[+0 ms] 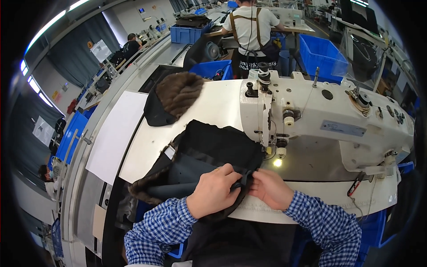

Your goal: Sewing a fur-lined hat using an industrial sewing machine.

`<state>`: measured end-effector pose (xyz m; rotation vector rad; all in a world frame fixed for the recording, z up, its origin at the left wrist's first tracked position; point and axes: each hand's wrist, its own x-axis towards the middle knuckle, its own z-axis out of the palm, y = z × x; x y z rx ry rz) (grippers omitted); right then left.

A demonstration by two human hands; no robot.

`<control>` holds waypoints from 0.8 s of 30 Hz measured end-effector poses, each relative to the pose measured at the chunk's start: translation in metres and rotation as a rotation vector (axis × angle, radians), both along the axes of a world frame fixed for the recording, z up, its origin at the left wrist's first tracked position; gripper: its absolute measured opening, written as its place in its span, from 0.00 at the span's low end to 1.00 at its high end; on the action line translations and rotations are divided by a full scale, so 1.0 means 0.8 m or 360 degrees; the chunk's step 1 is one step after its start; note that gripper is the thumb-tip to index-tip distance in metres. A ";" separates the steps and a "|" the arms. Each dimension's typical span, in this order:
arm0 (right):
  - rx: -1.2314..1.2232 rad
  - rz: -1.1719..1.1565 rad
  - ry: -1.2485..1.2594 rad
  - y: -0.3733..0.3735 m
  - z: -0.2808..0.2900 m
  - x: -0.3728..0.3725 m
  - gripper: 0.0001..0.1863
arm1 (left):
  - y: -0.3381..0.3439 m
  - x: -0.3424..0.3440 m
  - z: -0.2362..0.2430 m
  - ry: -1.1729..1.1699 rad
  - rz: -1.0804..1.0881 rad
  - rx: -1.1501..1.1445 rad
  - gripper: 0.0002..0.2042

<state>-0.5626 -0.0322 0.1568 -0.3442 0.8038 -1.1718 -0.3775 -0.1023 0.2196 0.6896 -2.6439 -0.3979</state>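
Your left hand [214,190] and right hand [270,188] meet at the near edge of the white sewing table [209,107], each pinching the dark fabric piece [213,151] by its folded edge, fingers closed narrowly on the cloth. The fabric lies in front of you, just left of the needle area of the white sewing machine [329,124], with a fur-trimmed border [144,189] hanging over the table's left front corner. A second dark piece topped with brown fur [178,93] rests farther back on the table, apart from your work. Behind the machine, a blue bin [322,53] stands, its contents not discernible; another blue bin [213,69] holds dark items, and a third blue bin [189,33] carries a dark stack. A white sheet [115,133] lies on the grey side bench to your left. A person [251,31] in a white shirt works at the next station ahead. Bare tabletop lies between the two fabric pieces.
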 end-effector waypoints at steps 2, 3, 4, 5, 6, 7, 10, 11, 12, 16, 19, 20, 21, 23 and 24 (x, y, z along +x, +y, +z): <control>-0.0024 -0.0003 0.0145 -0.008 -0.013 0.012 0.14 | 0.003 -0.006 -0.002 0.0018 0.0095 0.0096 0.13; -0.0044 -0.0016 0.0300 -0.009 -0.017 0.014 0.12 | 0.003 -0.007 -0.004 0.0046 0.0182 0.0195 0.13; -0.0046 -0.0005 0.0289 -0.007 -0.016 0.016 0.12 | 0.005 -0.005 -0.006 0.0036 0.0193 0.0194 0.13; -0.0041 0.0005 0.0227 -0.003 -0.011 0.016 0.11 | 0.007 -0.003 -0.009 0.0066 0.0194 0.0169 0.13; -0.0034 0.0014 0.0165 0.001 -0.007 0.016 0.10 | 0.010 0.000 -0.013 0.0096 0.0192 0.0145 0.13; -0.0033 0.0012 0.0161 0.004 -0.004 0.015 0.10 | 0.012 0.000 -0.016 0.0091 0.0191 0.0145 0.13; -0.0082 -0.0034 0.0019 0.009 0.008 0.021 0.07 | 0.013 0.002 -0.020 0.0197 0.0200 0.0045 0.11; -0.0065 -0.0071 0.0023 0.009 0.012 0.024 0.06 | 0.013 0.003 -0.020 0.0207 0.0272 0.0208 0.09; -0.0046 -0.0107 0.0026 0.009 0.013 0.025 0.06 | 0.013 0.003 -0.020 0.0215 0.0345 0.0372 0.08; -0.0103 -0.0054 0.0294 0.007 0.007 0.018 0.12 | 0.008 0.000 -0.025 0.0324 0.0386 0.0522 0.08; -0.0120 0.0078 0.0331 0.008 0.011 0.009 0.09 | 0.009 -0.002 -0.019 0.0465 0.0397 0.0781 0.08; -0.0095 0.0078 0.0318 0.008 0.011 0.006 0.09 | 0.008 -0.001 -0.022 0.0503 0.0380 0.0799 0.07; -0.0150 0.0164 0.0336 0.009 0.009 0.003 0.07 | 0.005 0.003 -0.022 0.0488 0.0323 0.0769 0.07; -0.0183 0.0267 0.0331 0.008 0.020 0.000 0.05 | 0.000 0.005 -0.023 0.0468 0.0288 0.0812 0.07; -0.0174 0.0269 0.0324 0.009 0.022 0.000 0.05 | -0.002 0.006 -0.022 0.0459 0.0250 0.0839 0.07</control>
